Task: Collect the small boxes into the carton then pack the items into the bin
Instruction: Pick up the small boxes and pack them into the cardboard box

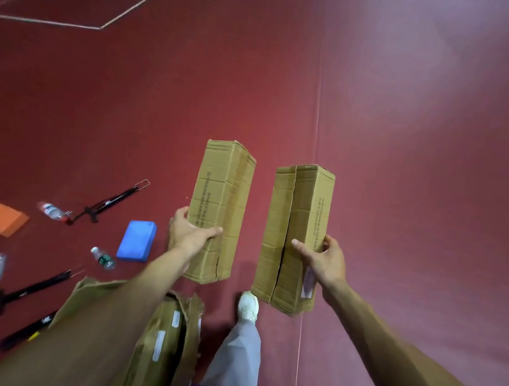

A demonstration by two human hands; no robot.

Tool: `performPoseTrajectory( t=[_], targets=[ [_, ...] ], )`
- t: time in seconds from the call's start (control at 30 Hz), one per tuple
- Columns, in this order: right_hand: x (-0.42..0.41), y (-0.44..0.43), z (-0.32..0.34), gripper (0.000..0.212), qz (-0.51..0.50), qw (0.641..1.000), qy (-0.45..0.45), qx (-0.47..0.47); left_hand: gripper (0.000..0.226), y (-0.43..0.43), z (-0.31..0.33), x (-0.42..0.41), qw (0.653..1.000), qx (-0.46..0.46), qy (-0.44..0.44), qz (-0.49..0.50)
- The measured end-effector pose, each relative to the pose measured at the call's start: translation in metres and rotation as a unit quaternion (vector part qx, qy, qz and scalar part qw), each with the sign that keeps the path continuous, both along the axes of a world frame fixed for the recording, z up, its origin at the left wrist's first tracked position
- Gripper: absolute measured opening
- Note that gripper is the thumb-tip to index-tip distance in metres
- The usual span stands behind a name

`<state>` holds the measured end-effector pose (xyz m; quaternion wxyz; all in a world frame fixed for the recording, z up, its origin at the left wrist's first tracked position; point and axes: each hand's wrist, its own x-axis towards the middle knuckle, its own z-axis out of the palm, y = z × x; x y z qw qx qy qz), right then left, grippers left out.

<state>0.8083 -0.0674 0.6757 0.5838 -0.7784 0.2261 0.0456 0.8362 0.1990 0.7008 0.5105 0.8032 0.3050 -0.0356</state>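
I hold two long brown cardboard boxes above the red floor. My left hand (188, 233) grips the left box (221, 202) near its lower end. My right hand (322, 258) grips the right box (297, 226) at its right side; a seam runs down its front face. Below my left forearm stands an open torn carton (162, 337) with more brown boxes bearing white labels inside it; my arm hides part of it.
On the floor to the left lie a blue foam block (137, 241), an orange block (1, 219), several plastic bottles (53, 211), and black long-handled tools (111, 202). My white shoe (248, 306) and grey trouser leg are below the boxes.
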Motion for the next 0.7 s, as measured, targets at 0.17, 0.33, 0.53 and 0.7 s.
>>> performPoseTrajectory(
  t=[0.17, 0.33, 0.53, 0.7],
  targets=[
    [-0.093, 0.017, -0.001, 0.086, 0.001, 0.999, 0.035, 0.005, 0.104, 0.032, 0.015, -0.116, 0.999, -0.007, 0.016, 0.029],
    [-0.154, 0.060, 0.001, 0.077, 0.028, 0.995, 0.081, 0.051, 0.090, 0.093, 0.054, -0.196, 0.996, 0.062, 0.049, 0.033],
    [-0.192, 0.124, -0.003, 0.065, 0.084, 0.989, 0.114, 0.040, 0.086, 0.159, 0.057, -0.265, 0.985, 0.123, 0.098, 0.063],
    [-0.205, 0.193, -0.026, 0.068, 0.136, 0.977, 0.161, 0.033, 0.085, 0.219, 0.040, -0.298, 0.977, 0.112, 0.126, 0.126]
  ],
)
